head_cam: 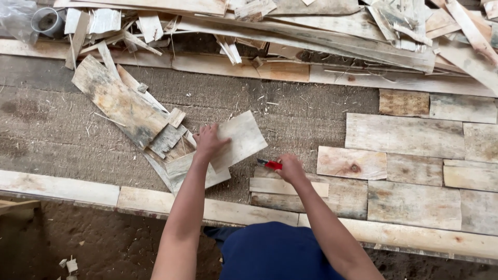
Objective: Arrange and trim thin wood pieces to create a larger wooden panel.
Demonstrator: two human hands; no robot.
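My left hand (208, 142) presses flat on a pale thin wooden sheet (243, 138) that lies tilted on a brown fibrous mat (290, 111). My right hand (290, 168) grips a red utility knife (271, 165), its tip pointing left toward the sheet's lower edge. Under and left of the sheet lies a loose stack of weathered veneer pieces (122, 103). Just below my right hand are two narrow wood strips (270, 193).
Rectangular wood pieces (404, 136) are laid side by side like tiles on the right. A long wooden frame rail (233, 210) runs along the near edge. A heap of scrap veneer strips (321, 26) fills the far side, with a tape roll (47, 21) at far left.
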